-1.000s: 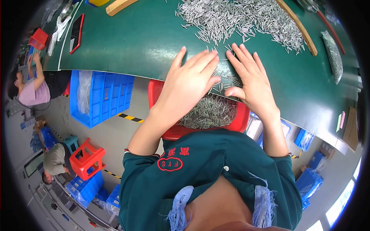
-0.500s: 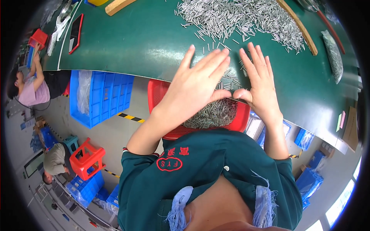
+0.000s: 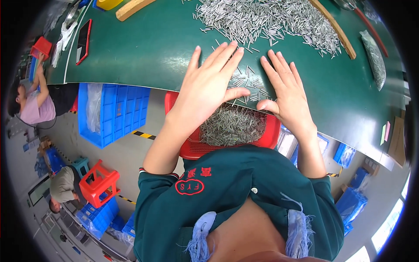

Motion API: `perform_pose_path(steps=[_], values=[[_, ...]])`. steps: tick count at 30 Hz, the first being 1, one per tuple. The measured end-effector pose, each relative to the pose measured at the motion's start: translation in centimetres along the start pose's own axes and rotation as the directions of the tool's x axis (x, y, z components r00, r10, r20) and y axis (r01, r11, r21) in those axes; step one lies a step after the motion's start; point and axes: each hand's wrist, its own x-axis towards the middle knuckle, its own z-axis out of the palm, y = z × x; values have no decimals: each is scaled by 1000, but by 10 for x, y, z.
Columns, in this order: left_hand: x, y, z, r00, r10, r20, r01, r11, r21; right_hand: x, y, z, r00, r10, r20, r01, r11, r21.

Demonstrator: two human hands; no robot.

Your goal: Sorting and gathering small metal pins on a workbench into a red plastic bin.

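Observation:
My left hand lies palm down over the green tabletop, fingers spread, with nothing held. Facing it, my right hand is also spread flat, its thumb near the table's front edge. Between the two hands lies a small scatter of short silvery metal pins. A red plastic basket sits below the edge, against my body, with many more pins inside. Beyond my fingertips a large heap of the same pins covers the far part of the table.
Wooden strips border the heap's right; another wooden bar lies at far left. A red-edged phone and a clear bag of pins rest on the table. Blue crates stand below left. Two people are at the left, near a red stool.
My hands have moved a little apart, the left one shifting left. More of the pins between them now show, and the view has shifted slightly.

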Motion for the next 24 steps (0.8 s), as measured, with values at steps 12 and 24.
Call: perform_pose_path(steps=[12, 24], values=[[29, 1, 20, 993, 78, -92, -74, 996, 40, -10, -4, -1, 1000, -21, 15, 21, 999, 31], [-16, -30, -1, 993, -91, -74, 101, 985, 137, -16, -20, -3, 994, -74, 76, 69, 996, 60]])
